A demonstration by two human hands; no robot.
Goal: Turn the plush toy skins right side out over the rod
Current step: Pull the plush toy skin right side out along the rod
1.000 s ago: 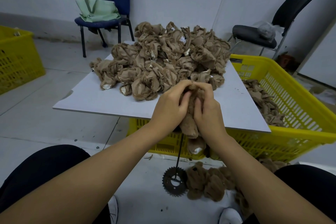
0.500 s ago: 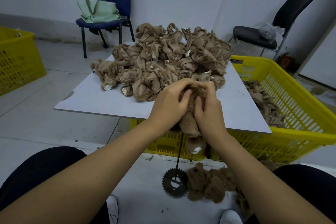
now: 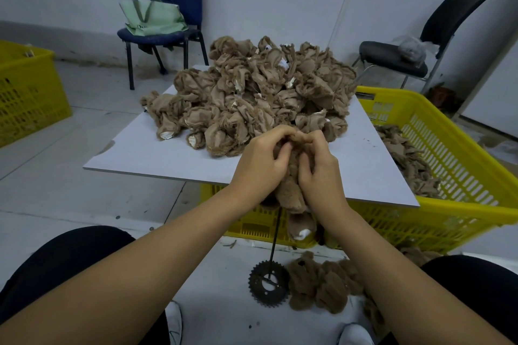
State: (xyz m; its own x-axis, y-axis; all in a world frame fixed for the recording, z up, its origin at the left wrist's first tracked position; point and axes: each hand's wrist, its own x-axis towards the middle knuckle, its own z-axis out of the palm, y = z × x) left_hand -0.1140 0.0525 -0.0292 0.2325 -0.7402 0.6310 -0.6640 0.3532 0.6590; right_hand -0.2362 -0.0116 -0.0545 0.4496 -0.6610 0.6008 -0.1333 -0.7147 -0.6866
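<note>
Our fingertips have crept a little higher, and both our left hand and right hand pinch the plush skin atop the rod, so turning continues, the unturned pile beyond.

skins tan-brown | board white | crate yellow | chair blue

White board atop yellow crate, heaped brown plush skins, floor beneath
</note>
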